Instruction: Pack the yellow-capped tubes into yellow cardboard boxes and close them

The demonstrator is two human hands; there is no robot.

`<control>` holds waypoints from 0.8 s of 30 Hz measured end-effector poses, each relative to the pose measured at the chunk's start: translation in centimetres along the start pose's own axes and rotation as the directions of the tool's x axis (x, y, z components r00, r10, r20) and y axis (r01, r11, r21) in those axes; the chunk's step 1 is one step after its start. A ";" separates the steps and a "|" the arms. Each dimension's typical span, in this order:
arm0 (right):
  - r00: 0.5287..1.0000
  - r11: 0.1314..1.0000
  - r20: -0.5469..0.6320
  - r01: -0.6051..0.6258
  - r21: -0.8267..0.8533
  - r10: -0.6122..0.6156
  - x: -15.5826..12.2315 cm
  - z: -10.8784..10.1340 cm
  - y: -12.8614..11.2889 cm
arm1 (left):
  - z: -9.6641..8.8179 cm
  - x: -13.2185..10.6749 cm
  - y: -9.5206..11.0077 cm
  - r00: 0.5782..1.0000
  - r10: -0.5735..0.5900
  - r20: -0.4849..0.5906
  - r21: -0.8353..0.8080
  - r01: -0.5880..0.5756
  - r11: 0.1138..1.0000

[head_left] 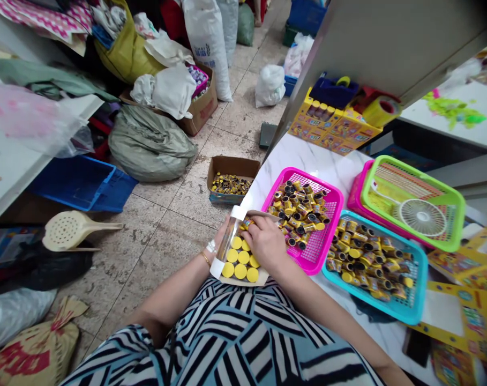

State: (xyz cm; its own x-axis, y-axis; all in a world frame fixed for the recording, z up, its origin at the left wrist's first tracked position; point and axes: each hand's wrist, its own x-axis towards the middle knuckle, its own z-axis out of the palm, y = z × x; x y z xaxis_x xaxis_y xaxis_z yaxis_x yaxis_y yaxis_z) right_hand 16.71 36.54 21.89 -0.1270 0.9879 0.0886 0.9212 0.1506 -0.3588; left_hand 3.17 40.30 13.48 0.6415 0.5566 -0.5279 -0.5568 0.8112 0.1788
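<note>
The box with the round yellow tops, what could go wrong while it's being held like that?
The box is open, so if the left hand let it tip, the yellow-topped tubes might tumble onto the floor.

The right hand is also right beside the pink basket; a bump could knock out some of the loose pieces heaped there.

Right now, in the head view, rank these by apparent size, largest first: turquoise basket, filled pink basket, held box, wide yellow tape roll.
1. Turquoise basket and filled pink basket: too close to rank
2. Held box
3. Wide yellow tape roll
</note>
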 end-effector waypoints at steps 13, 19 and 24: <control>0.991 0.999 -0.121 -0.051 0.011 0.052 0.4 -0.4 0.5 | -1.0 -0.7 -0.4 0.998 -0.033 0.055 0.049 0.031 0.998; 0.988 0.983 -0.032 -0.145 0.112 0.150 0.7 -1.4 0.1 | -1.4 -1.0 -0.3 0.990 -0.128 0.061 0.079 0.123 0.989; 0.965 0.976 -0.167 -0.183 0.119 0.202 -1.3 -2.1 0.3 | -1.0 -0.8 -0.6 0.997 -0.082 0.014 0.053 0.081 0.995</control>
State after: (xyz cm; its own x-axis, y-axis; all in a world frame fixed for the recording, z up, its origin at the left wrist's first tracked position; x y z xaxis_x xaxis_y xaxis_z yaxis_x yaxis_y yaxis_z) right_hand 17.89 35.20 23.58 0.1248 0.9778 0.1685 0.8785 -0.0299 -0.4769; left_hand 2.42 39.18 12.96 0.6921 0.4906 -0.5295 -0.4740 0.8621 0.1792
